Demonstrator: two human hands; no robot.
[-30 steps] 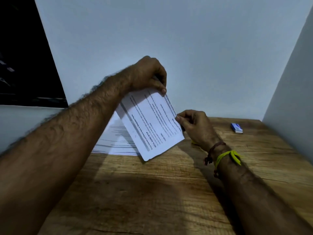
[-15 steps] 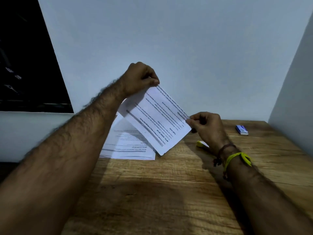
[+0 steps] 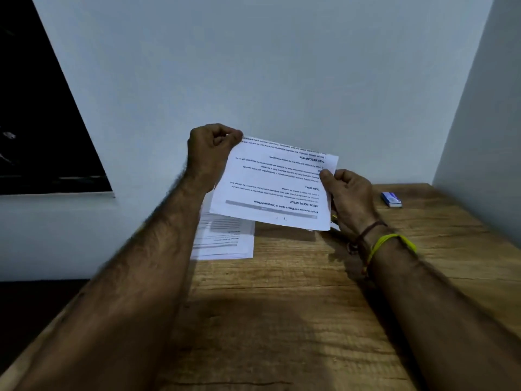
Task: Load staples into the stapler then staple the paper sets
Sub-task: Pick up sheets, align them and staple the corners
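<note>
I hold a printed paper set (image 3: 270,187) up above the wooden table (image 3: 282,320), its text upside down to me. My left hand (image 3: 210,153) pinches its far left corner between thumb and curled fingers. My right hand (image 3: 346,196) grips its right edge with the thumb on top. A small blue and white staple box (image 3: 391,199) lies at the far right of the table. Only a sliver of something yellow (image 3: 334,217) peeks out under my right hand, and I cannot make out the stapler.
More printed sheets (image 3: 225,241) lie stacked flat on the table's far left, under the held set. A pale wall stands close behind the table and another closes in on the right. A dark window (image 3: 42,122) is at the left.
The paper set has turned from a steep slant to nearly level and shifted right. My right hand moved from its corner to its right edge. The view shifted left.
</note>
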